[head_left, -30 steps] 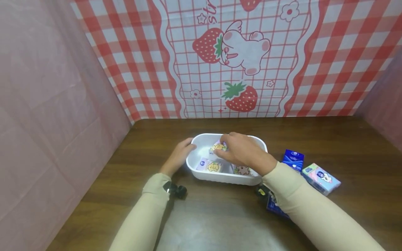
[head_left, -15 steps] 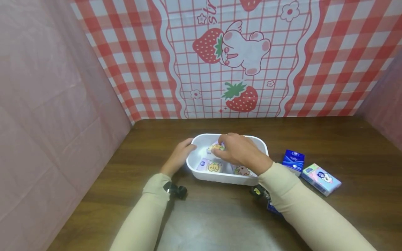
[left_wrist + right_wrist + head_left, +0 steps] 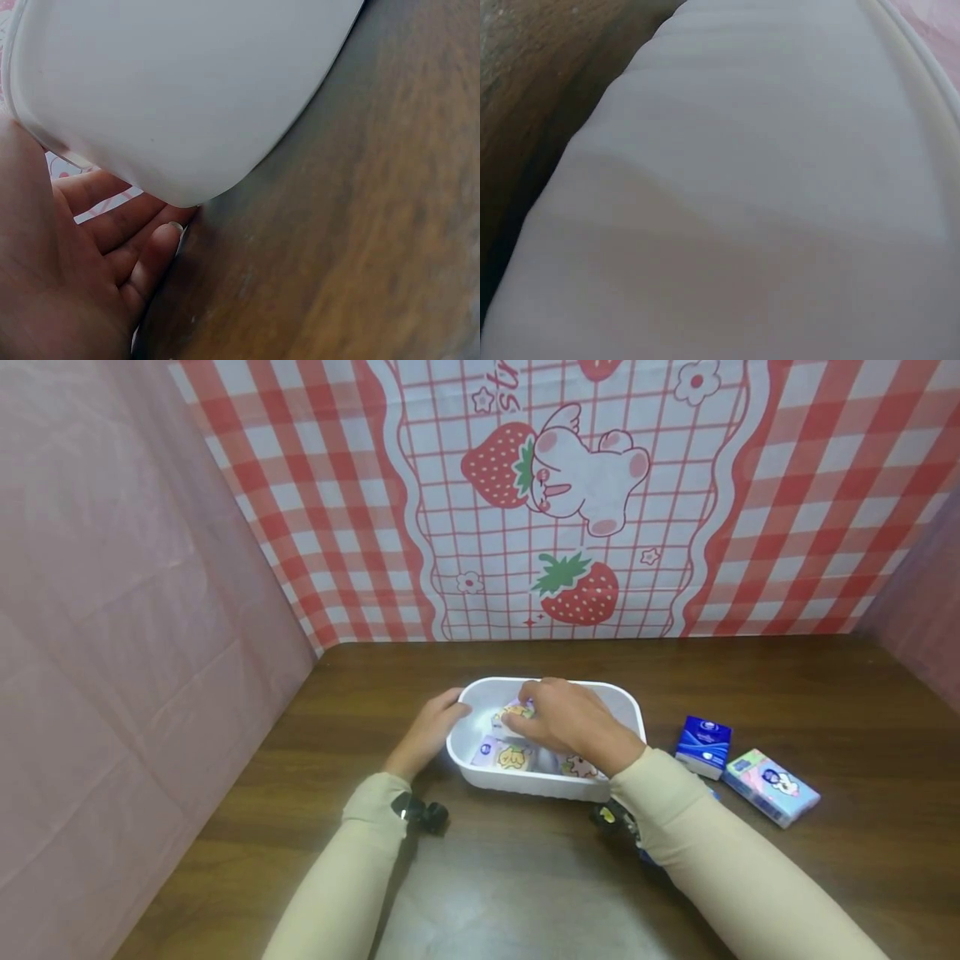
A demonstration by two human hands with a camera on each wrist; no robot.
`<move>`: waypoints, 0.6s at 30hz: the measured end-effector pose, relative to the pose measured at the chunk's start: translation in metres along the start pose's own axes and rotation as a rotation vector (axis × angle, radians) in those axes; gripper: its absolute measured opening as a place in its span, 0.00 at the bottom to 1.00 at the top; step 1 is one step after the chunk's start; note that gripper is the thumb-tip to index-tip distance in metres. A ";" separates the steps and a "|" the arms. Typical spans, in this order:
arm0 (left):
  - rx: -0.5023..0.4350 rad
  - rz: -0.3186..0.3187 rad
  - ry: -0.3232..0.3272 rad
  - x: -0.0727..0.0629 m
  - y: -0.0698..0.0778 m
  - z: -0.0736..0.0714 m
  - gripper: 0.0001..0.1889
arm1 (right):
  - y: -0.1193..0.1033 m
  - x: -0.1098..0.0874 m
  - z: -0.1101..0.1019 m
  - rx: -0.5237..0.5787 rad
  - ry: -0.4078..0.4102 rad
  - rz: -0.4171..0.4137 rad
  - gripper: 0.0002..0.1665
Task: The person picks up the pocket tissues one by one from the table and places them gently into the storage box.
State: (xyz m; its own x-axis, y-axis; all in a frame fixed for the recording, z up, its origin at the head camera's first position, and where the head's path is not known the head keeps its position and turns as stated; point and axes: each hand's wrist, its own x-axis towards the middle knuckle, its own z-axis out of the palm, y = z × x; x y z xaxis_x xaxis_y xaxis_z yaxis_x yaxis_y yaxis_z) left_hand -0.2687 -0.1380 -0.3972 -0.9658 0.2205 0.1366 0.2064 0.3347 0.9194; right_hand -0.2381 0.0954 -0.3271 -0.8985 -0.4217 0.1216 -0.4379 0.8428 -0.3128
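A white oval plastic tub (image 3: 540,787) stands on the table, several small tissue packs inside. My left hand (image 3: 427,727) holds its left end, thumb over the rim; in the left wrist view the fingers of the left hand (image 3: 67,255) lie along the tub's outer wall (image 3: 187,97). Reaching into the tub, my right hand (image 3: 573,718) pinches a purple-and-yellow tissue pack (image 3: 508,718) near the back wall, partly covering it. Another such pack (image 3: 513,757) lies front left, and one with a pinkish cartoon (image 3: 577,766) front right. Only the tub's outside (image 3: 742,150) fills the right wrist view.
Right of the tub, a dark blue tissue pack (image 3: 703,743) lies beside a pastel blue-and-pink one (image 3: 772,787). More blue packaging shows partly behind the right sleeve (image 3: 720,835). A red-checked strawberry cloth (image 3: 577,593) hangs behind the table (image 3: 360,677).
My right hand and forearm have shifted slightly left, with the pinched tissue pack moving a little left in the tub. My left hand stays at the tub's end.
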 end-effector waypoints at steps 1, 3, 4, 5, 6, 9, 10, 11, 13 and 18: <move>0.003 0.000 0.002 0.000 0.000 0.000 0.19 | 0.000 0.000 0.000 0.002 -0.003 0.006 0.34; 0.012 0.002 0.005 0.000 0.000 0.001 0.19 | -0.001 0.001 0.000 0.006 -0.011 0.018 0.34; 0.014 0.003 0.006 0.000 0.001 0.001 0.19 | -0.001 0.001 0.000 0.008 -0.015 0.025 0.34; 0.015 0.004 0.007 0.000 0.001 0.001 0.20 | -0.001 0.001 0.000 0.010 -0.018 0.032 0.35; 0.016 0.005 0.006 0.000 0.002 0.001 0.20 | -0.001 0.001 0.000 0.012 -0.022 0.035 0.35; 0.015 0.006 0.006 -0.001 0.002 0.001 0.20 | 0.000 0.001 0.000 0.017 -0.032 0.042 0.35; 0.014 0.005 0.005 -0.001 0.002 0.001 0.20 | 0.000 0.002 0.000 0.017 -0.034 0.044 0.35; 0.015 0.003 0.004 -0.001 0.002 0.001 0.20 | -0.001 0.002 0.000 0.018 -0.035 0.044 0.35; 0.015 0.002 0.003 -0.001 0.001 0.001 0.20 | -0.001 0.002 0.000 0.013 -0.034 0.044 0.35; 0.015 0.000 0.003 -0.001 0.002 0.001 0.20 | -0.002 0.002 0.000 0.010 -0.031 0.035 0.35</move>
State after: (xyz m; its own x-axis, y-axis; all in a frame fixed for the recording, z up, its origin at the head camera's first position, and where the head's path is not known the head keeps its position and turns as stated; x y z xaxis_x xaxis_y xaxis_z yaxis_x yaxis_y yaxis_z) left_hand -0.2676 -0.1370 -0.3961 -0.9661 0.2180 0.1380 0.2091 0.3481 0.9138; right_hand -0.2389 0.0932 -0.3266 -0.9117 -0.4026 0.0814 -0.4061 0.8538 -0.3257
